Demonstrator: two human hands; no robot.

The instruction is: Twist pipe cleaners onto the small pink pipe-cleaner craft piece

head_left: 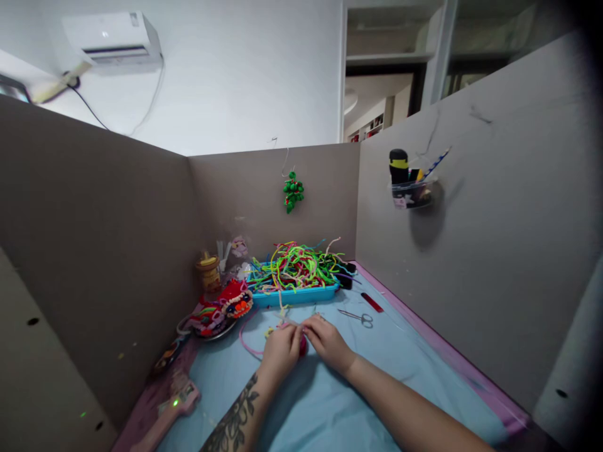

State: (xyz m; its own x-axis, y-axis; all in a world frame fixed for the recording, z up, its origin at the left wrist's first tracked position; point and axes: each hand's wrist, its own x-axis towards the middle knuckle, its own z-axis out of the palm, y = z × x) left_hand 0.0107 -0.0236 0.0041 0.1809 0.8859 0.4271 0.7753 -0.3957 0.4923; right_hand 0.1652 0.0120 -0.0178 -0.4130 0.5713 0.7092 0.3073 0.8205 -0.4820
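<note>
– Cardboard walls on three sides, is that right?

– Yes, grey-brown panels fence off a table spread with a pale blue cloth. White room wall shows above them.

– What containers stand on it?

– Biggest is a blue tray against the back panel, heaped with pipe cleaners, mostly green, with red, yellow and blue mixed in. Left of it sits a shallow dish carrying a red, bead-trimmed craft figure. A clear cup is fixed to the right panel and holds a black-and-yellow marker and some pens. Smaller again, a yellow jar stands in the left corner; what is inside it I cannot tell.

– And the hands?

– Both meet in the middle of the cloth, just in front of the tray. The left hand is curled, fingers bent in; the right hand has its fingertips pressed together against the left's.

– Anything near them?

– Scissors lie on the cloth just beyond the right hand, apart from it. A pink strand loops out beside the left hand.

– What is being held?

– A small red piece, wedged between the two hands and mostly hidden by the fingers, low over the cloth.
</note>
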